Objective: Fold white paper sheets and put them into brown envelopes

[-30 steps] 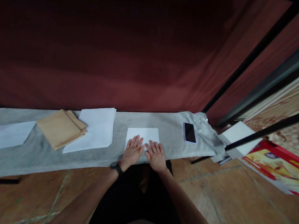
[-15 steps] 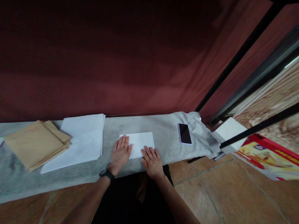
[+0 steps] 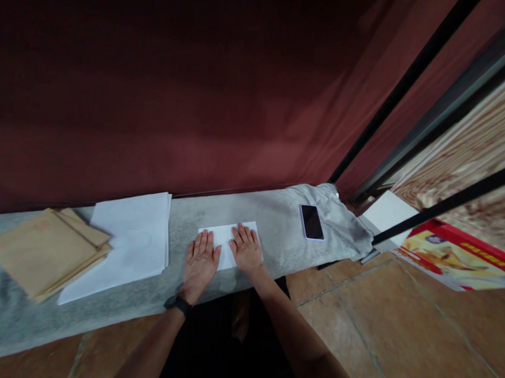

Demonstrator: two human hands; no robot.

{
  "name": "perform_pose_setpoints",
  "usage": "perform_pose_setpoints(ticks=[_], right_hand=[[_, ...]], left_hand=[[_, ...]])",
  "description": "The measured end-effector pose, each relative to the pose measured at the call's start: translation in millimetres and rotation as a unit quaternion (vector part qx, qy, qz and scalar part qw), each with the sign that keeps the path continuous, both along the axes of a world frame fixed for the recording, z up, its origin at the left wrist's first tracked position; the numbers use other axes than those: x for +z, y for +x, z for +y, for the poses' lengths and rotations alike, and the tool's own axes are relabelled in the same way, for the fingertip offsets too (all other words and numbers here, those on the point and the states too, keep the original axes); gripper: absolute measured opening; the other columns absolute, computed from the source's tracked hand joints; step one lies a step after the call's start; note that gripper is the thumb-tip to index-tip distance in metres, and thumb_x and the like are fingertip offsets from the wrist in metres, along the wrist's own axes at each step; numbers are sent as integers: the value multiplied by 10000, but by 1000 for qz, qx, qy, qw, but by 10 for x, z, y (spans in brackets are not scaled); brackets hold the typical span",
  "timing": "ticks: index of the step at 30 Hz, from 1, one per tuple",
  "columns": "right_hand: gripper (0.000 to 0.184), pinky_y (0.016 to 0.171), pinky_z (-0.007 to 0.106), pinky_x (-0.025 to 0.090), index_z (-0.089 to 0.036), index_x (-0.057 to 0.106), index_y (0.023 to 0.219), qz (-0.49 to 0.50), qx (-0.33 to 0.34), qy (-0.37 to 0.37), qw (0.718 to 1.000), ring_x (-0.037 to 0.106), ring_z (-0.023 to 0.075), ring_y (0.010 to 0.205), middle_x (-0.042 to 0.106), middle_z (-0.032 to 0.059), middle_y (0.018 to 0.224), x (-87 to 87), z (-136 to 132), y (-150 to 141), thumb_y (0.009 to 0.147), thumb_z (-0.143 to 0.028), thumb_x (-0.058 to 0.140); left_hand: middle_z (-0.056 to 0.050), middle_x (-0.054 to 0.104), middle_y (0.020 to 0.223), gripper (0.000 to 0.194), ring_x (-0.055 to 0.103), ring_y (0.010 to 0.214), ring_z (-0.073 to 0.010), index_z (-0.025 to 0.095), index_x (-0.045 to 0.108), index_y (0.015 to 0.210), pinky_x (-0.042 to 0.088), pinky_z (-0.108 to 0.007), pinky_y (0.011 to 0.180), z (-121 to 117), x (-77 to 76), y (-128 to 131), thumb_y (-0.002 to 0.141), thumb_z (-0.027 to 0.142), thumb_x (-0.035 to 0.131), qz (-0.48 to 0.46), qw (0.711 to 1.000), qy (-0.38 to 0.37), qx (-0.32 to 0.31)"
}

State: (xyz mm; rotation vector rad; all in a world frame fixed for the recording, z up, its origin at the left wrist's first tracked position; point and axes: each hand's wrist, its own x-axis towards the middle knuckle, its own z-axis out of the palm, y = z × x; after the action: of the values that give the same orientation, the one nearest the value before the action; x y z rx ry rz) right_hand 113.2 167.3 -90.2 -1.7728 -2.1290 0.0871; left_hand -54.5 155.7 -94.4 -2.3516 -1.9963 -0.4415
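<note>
A white sheet of paper (image 3: pixel 226 245), apparently folded, lies flat on the grey cloth covering (image 3: pixel 281 235) in front of me. My left hand (image 3: pixel 201 262) presses flat on its left side, fingers stretched out and palm down, with a dark watch on the wrist. Flat on the paper's right half rests my right hand (image 3: pixel 246 249), its fingers extended. Neither hand grips anything. The parts of the paper under both palms are hidden.
To the left is a stack of white paper (image 3: pixel 138 234), partly covered by several brown envelopes (image 3: pixel 41 251). A phone (image 3: pixel 312 222) lies on the right. Black bars (image 3: pixel 392 106) and a red-and-yellow box (image 3: pixel 456 256) stand beyond the right end. A dark red wall (image 3: pixel 217 125) rises behind.
My right hand has slid up and left across the paper, closer to my left hand. The left hand stays at the paper's left side. The view has shifted slightly.
</note>
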Motion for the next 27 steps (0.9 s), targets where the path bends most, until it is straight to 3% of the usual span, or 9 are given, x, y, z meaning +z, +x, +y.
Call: perform_pose_setpoints(ticks=[5, 15, 20, 24, 27], right_hand=[[534, 1212, 501, 277, -139, 434, 1543, -13, -48, -14, 999, 391, 293, 1477, 384, 142, 1606, 17, 35, 150, 1078, -396, 385], [534, 1192, 540, 288, -112, 446, 1535, 3, -92, 16, 996, 422, 329, 1449, 437, 150, 1573, 37, 21, 452, 1070, -363, 370], [548, 1203, 526, 280, -59, 398, 1551, -8, -138, 7, 990, 392, 316, 1472, 405, 203, 1581, 114, -136, 454, 1062, -307, 385], [567, 1228, 484, 264, -109, 378, 1570, -8, -55, 23, 998, 368, 291, 1490, 342, 146, 1629, 108, -476, 238, 1068, -373, 392], [554, 1230, 454, 274, -158, 425, 1550, 1, -1, 32, 999, 394, 266, 1476, 388, 104, 1615, 39, -714, 82, 1073, -440, 391]], left_hand=[[-197, 371, 1618, 674, 277, 1540, -293, 61, 338, 1562, 229, -519, 1248, 2, -6, 9, 1018, 442, 225, -7, 1000, -3, 8], [-233, 381, 1603, 725, 287, 1533, -311, 24, 325, 1556, 234, -538, 1238, 0, 30, 18, 1018, 494, 201, -12, 1000, 3, 5], [-219, 386, 1605, 713, 289, 1534, -298, 51, 305, 1569, 233, -531, 1240, -9, 44, 30, 1011, 488, 233, -24, 1000, 6, 8], [-224, 386, 1602, 714, 283, 1536, -304, 37, 310, 1563, 232, -534, 1240, -5, 43, 37, 1008, 479, 236, -20, 1000, 4, 7], [-223, 384, 1604, 707, 277, 1538, -306, 21, 350, 1542, 229, -520, 1245, 12, 54, 20, 1011, 474, 236, -13, 1000, 4, 4]])
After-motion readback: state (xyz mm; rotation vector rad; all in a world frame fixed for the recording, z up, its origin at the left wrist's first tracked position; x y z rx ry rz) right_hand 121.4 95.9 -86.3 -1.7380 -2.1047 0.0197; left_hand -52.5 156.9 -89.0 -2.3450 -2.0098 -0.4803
